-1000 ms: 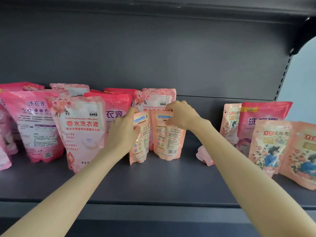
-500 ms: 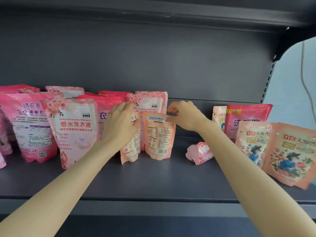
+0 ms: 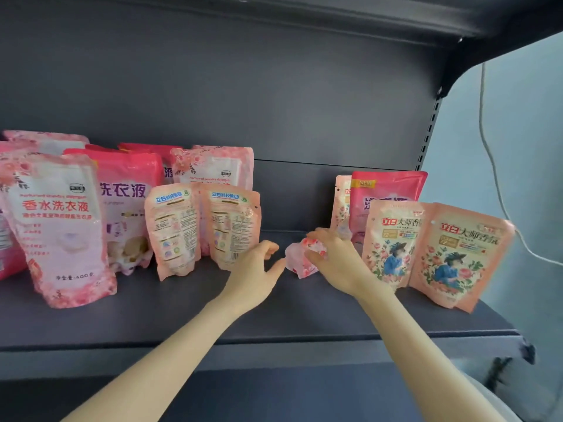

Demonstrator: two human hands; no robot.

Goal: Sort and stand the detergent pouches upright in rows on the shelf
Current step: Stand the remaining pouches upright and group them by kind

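Broadly, the shelf [image 3: 182,315] looks more than half done, though that is a judgement. On its left side the large pink pouches [image 3: 58,226] stand upright in loose ranks, pale floral ones and hot-pink ones mixed front to back rather than in clean rows. At the right end a second group [image 3: 463,254] also stands: two peach pouches with a flower-and-figure print lean a little at the front, with a hot-pink pouch and a narrow peach one behind them. Between the groups, just right of the large ones, two small peach pouches [image 3: 175,233] stand side by side and touching, their printed backs turned outward. What seems left is to sort the kinds, since hot-pink and peach pouches sit at both ends, to straighten the rows, and to raise the one fallen pouch [image 3: 300,263]. That pouch lies crumpled on the bare stretch mid-shelf, pale pink with red flowers, soft and folded on itself, so it will probably need shaping before it stands. The right hand [image 3: 332,263] is on it, fingers curled over its top and thumb pressed against its side in what looks like a grip. The left hand [image 3: 256,269] hangs just beside it, fingers loosely bent and apart, holding nothing, thumb stretched toward the pouch; whether it touches I cannot tell.
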